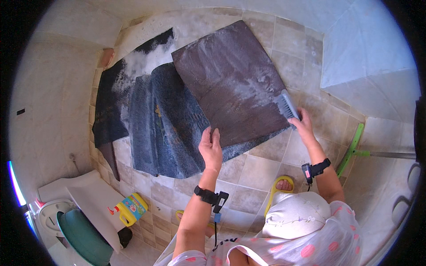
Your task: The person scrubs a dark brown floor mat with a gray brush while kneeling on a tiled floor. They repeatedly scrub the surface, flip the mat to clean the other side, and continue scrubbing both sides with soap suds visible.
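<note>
My right hand [303, 124] grips a grey scrub brush [289, 104], its bristles against the right edge of a floor mat's brown backing [233, 86]. White foam streaks that backing. With thumb and fingers my left hand [211, 146] pinches the mat's edge near its lower left corner. The blue patterned pile side [166, 123] of matting lies folded in waves left of the backing; whether it is the same mat I cannot tell. Further left, a black mat [108, 99] lies on the floor, partly covered by thick white suds [139, 63].
A yellow jug with a red pump [133, 209] stands at the lower left, near a teal basin [85, 237] and a white toilet [55, 216]. At the right, a green floor squeegee [351, 151] leans by the wall. Tiled floor [259, 168] shows before my yellow slippers [278, 188].
</note>
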{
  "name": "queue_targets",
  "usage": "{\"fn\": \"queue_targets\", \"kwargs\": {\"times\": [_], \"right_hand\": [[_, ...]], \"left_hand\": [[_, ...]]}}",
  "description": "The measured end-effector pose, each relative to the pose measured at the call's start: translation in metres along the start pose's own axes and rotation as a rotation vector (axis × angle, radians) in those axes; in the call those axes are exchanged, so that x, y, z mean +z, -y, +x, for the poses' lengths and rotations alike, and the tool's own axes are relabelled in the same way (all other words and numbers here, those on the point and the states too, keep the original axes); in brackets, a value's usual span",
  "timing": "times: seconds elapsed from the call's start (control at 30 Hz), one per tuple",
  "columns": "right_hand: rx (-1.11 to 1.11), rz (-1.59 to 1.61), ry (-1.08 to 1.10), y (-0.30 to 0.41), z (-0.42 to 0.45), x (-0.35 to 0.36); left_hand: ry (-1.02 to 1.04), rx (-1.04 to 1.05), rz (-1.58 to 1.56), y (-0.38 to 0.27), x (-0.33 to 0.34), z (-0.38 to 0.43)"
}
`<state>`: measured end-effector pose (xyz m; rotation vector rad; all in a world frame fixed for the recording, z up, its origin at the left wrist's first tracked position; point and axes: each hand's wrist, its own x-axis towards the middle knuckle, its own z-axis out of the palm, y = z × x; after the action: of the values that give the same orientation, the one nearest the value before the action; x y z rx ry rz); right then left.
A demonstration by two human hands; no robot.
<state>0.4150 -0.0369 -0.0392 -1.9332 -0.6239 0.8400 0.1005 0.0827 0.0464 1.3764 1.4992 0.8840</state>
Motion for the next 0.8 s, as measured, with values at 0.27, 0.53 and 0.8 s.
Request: {"fn": "queue_targets", "kwargs": {"times": [0.27,0.53,0.8], "right_hand": [[0.17,0.203,0.398,0.045,0.014,-0.019],[0.205,0.361,0.511,0.056,0.023,-0.016],[0.36,0.707,0.305,0.017,0.011,-0.032]], "left_hand": [[0.045,0.157,0.046,-0.035,-0.025,-0.013],[0.027,0.108,0.025,-0.012,-0.02,-0.008],[0.055,-0.396,-0.281,0.038,-0.028,0.014]]}}
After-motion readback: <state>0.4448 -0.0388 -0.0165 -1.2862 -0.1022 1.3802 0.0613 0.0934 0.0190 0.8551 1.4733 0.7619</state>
